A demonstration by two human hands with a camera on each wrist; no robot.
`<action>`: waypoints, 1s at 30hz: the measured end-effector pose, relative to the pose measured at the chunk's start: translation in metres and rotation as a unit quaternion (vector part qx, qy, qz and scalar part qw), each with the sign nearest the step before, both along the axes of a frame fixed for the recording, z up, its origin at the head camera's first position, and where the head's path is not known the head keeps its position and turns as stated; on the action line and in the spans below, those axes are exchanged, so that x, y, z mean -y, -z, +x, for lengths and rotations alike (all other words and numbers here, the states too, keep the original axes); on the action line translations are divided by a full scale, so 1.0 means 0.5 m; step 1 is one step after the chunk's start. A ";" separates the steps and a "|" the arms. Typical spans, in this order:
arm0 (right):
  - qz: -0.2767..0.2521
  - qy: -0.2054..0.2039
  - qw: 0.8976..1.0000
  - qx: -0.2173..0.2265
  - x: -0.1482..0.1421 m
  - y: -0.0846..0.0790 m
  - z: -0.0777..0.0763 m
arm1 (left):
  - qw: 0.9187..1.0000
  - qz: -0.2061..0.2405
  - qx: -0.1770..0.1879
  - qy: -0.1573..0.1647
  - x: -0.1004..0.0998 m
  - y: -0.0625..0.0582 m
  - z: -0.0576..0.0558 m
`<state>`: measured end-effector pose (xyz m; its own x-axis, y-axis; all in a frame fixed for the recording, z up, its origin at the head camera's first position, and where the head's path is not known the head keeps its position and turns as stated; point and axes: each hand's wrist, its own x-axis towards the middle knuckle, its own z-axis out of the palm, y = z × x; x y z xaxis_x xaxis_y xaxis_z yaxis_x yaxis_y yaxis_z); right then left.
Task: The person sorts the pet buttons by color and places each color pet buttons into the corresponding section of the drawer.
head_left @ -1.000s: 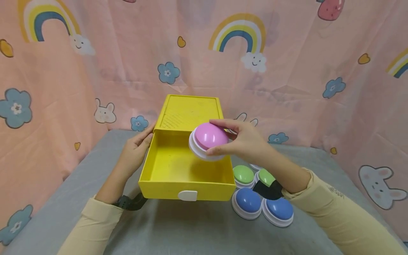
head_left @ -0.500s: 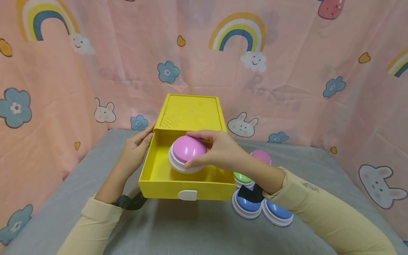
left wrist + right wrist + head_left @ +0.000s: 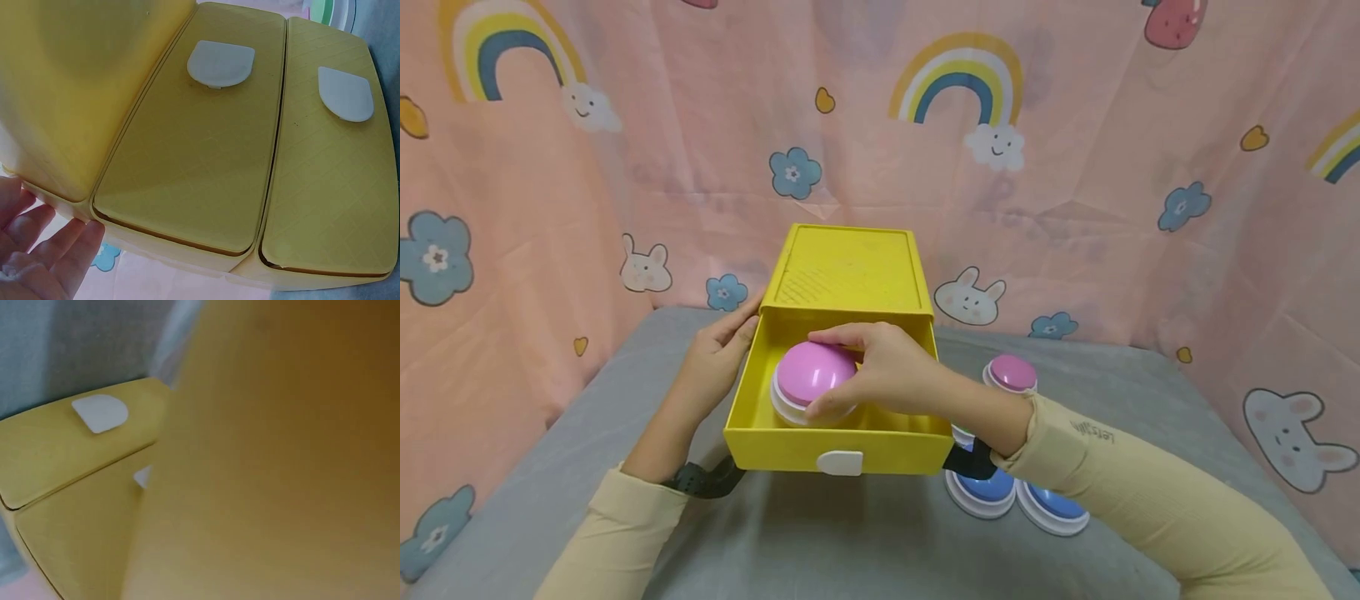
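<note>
A yellow drawer cabinet (image 3: pixel 853 267) stands on the table with its top drawer (image 3: pixel 771 450) pulled out. Inside that drawer, toward its left side, my right hand (image 3: pixel 898 371) grips a pink buzzer button (image 3: pixel 811 372) with a white base, thumb in front and fingers behind. Whether the base touches the drawer floor I cannot tell. Against the cabinet's left side rests my left hand (image 3: pixel 718 354); the left wrist view has its fairly straight fingers (image 3: pixel 78 250) at the cabinet's edge. The right wrist view is mostly filled by a blurred yellow drawer wall (image 3: pixel 269 462), hiding the right hand.
On the grey table right of the cabinet lie another pink button (image 3: pixel 1012 372) and two blue buttons (image 3: pixel 981 496), partly behind my right arm. Below the pulled-out drawer are two shut drawers (image 3: pixel 181 150) with white handles (image 3: pixel 222 64). A patterned pink curtain (image 3: pixel 1075 100) hangs behind.
My right hand has carried the pink button left and down, from above the drawer's right part into its left part. The left hand has stayed at the cabinet's side.
</note>
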<state>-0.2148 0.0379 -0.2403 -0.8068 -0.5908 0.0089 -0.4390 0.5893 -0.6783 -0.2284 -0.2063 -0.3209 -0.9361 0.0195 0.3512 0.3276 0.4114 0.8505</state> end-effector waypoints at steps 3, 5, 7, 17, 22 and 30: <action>0.006 -0.005 1.000 -0.003 0.005 0.002 0.002 | 1.000 0.001 -0.001 -0.001 0.000 0.000 0.002; 0.007 -0.005 1.000 0.001 0.007 0.004 0.002 | 1.000 0.004 -0.003 0.001 0.001 0.000 0.002; 0.008 -0.005 1.000 0.006 0.009 0.004 0.002 | 1.000 0.007 -0.004 0.003 0.002 -0.001 0.002; 0.033 -0.010 0.999 0.028 0.019 0.005 0.003 | 1.000 0.002 -0.005 0.000 0.000 -0.003 0.001; 0.045 -0.019 0.999 0.024 0.019 0.008 0.002 | 1.000 0.001 -0.008 -0.001 -0.002 -0.003 0.000; 0.055 -0.024 0.998 0.026 0.024 0.016 0.001 | 1.000 -0.004 -0.005 -0.002 -0.001 0.001 0.001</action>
<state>-0.2141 0.0257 -0.2481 -0.7751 -0.6241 -0.0986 -0.4347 0.6399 -0.6337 -0.2282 -0.2060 -0.3217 -0.9324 0.0190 0.3610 0.3350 0.4203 0.8432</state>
